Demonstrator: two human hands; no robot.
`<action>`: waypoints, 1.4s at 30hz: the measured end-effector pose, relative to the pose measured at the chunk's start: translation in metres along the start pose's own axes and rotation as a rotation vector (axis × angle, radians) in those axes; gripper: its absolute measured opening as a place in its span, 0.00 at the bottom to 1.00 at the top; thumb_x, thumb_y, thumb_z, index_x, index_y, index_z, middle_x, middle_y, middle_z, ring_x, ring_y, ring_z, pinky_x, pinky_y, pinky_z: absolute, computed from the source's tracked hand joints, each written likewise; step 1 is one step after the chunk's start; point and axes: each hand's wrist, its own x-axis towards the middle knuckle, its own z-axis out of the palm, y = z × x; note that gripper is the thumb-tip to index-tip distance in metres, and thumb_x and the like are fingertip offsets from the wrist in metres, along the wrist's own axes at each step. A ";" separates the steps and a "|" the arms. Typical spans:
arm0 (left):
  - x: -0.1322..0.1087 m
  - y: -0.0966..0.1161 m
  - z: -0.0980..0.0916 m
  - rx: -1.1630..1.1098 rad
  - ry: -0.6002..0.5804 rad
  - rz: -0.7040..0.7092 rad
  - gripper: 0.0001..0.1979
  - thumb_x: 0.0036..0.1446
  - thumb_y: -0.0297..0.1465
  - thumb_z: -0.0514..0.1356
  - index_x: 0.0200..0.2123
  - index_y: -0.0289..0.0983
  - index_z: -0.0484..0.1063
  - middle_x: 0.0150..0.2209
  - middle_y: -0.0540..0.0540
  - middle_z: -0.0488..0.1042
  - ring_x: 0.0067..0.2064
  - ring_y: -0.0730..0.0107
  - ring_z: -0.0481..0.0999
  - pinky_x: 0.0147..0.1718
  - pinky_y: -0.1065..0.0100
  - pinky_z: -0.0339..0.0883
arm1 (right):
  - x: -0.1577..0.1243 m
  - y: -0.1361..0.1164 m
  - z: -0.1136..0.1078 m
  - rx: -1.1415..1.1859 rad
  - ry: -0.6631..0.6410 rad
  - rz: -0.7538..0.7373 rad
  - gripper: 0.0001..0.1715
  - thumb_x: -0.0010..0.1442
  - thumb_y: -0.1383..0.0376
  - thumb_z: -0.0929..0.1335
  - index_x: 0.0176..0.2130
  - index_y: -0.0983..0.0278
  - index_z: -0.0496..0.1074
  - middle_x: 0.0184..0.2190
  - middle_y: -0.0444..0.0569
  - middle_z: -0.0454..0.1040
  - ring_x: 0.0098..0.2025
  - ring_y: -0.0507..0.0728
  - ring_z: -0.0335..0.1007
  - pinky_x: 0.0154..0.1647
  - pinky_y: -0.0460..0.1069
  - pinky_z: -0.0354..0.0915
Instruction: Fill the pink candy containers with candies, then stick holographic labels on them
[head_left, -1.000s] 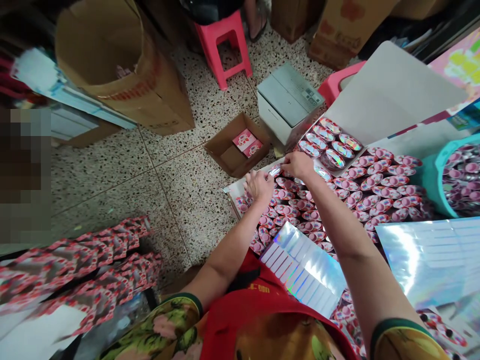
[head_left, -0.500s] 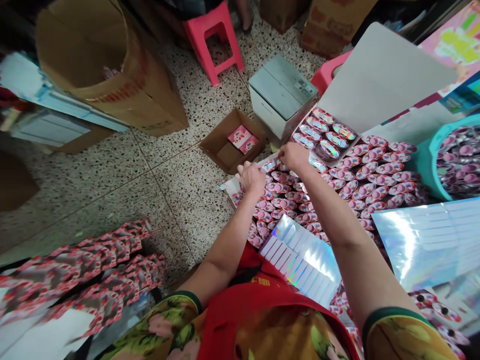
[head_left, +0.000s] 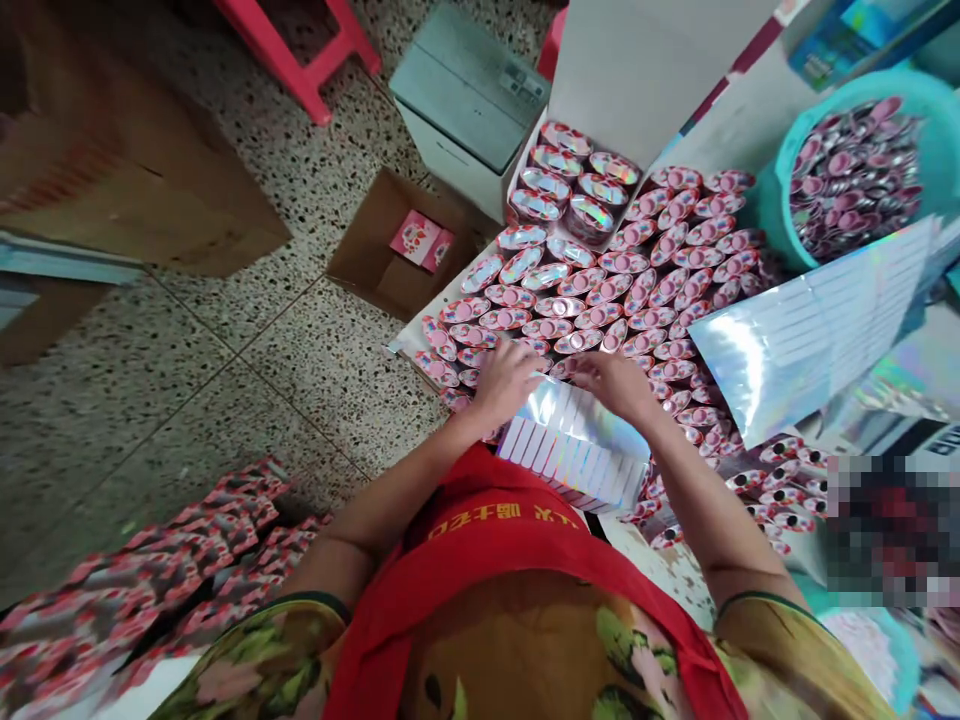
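Shiny sticker sheet [head_left: 574, 445] lies at the near edge of the white board [head_left: 409, 340], right in front of the person's red apron [head_left: 487, 560], on top of some of the pink oval pieces [head_left: 585, 300]. We see rows of white strips on it, and its far part flashes like a rainbow. The left hand [head_left: 506, 378] sits at the sheet's far left corner, with its fingers [head_left: 525, 362] bent down onto the pieces just past the sheet. The right hand [head_left: 619, 385] sits at the sheet's far edge, and its fingers [head_left: 589, 368] curl toward the left hand. We cannot tell if either hand is pinching something or just touching, because the fingertips are hidden. The pink oval pieces cover most of the board in rows. At the board's far edge stands an open white box [head_left: 637, 60] with more pieces inside. At the far right corner is a teal basket [head_left: 772, 190] full of pieces, and a big shiny sheet [head_left: 810, 340] lies over the right edge. On the floor [head_left: 300, 400] left of the board we see a small cardboard box [head_left: 367, 260] with pink cards [head_left: 421, 240] in it.
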 end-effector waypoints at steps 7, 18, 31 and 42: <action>-0.005 0.011 0.041 0.184 -0.070 0.214 0.12 0.68 0.36 0.60 0.51 0.42 0.78 0.53 0.41 0.77 0.55 0.53 0.71 0.51 0.52 0.62 | -0.017 0.000 0.051 0.044 0.096 0.034 0.10 0.66 0.59 0.68 0.37 0.62 0.77 0.43 0.51 0.80 0.52 0.64 0.69 0.50 0.56 0.54; -0.046 0.002 0.031 -0.131 -0.085 0.397 0.11 0.70 0.33 0.55 0.43 0.38 0.78 0.52 0.40 0.80 0.56 0.57 0.75 0.54 0.54 0.65 | -0.014 0.006 0.057 0.067 0.115 0.044 0.13 0.66 0.62 0.64 0.37 0.64 0.76 0.44 0.54 0.79 0.49 0.64 0.67 0.47 0.55 0.54; -0.029 0.010 -0.034 -1.017 0.181 -0.479 0.11 0.52 0.37 0.67 0.29 0.37 0.71 0.25 0.53 0.72 0.28 0.76 0.69 0.30 0.72 0.62 | -0.026 -0.013 0.055 0.643 0.367 -0.012 0.30 0.69 0.43 0.60 0.47 0.63 0.75 0.42 0.54 0.76 0.43 0.61 0.70 0.47 0.56 0.65; -0.007 -0.013 -0.025 -1.006 0.237 -0.583 0.11 0.55 0.38 0.64 0.29 0.37 0.71 0.25 0.52 0.71 0.27 0.74 0.68 0.31 0.71 0.61 | 0.019 -0.043 0.037 0.939 -0.011 -0.008 0.26 0.52 0.43 0.71 0.26 0.62 0.67 0.22 0.41 0.66 0.26 0.50 0.56 0.28 0.47 0.54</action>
